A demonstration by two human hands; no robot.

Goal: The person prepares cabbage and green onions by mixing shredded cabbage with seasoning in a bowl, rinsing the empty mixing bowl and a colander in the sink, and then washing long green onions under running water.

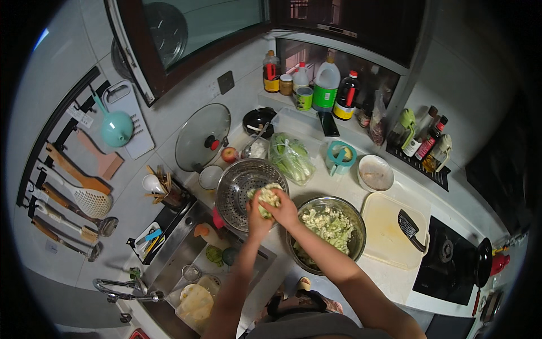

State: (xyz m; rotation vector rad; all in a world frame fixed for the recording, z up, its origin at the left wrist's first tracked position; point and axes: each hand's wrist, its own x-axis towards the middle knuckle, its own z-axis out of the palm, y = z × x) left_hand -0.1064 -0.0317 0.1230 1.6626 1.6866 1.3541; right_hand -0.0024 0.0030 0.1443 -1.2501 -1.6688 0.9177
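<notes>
Both hands are pressed together around a clump of chopped cauliflower (270, 195), over a stainless steel colander (230, 193). My left hand (259, 216) holds the clump from the left side, my right hand (284, 209) from the right. Holes show in the colander's bottom, and the hands hide part of its inside. To the right, partly beneath my right forearm, a steel bowl (362, 224) holds more chopped cauliflower (330, 226). A pale cutting board (381, 237) lies beyond it, with a black-bladed knife (408, 226) on top.
The sink (169, 258) with dishes is at lower left. Behind the colander are a glass lid (194, 140), an apple (229, 154) and bagged green vegetables (291, 159). A teal-lidded container (340, 157) and a white bowl (375, 173) stand behind the steel bowl; a cooktop (440, 271) is right.
</notes>
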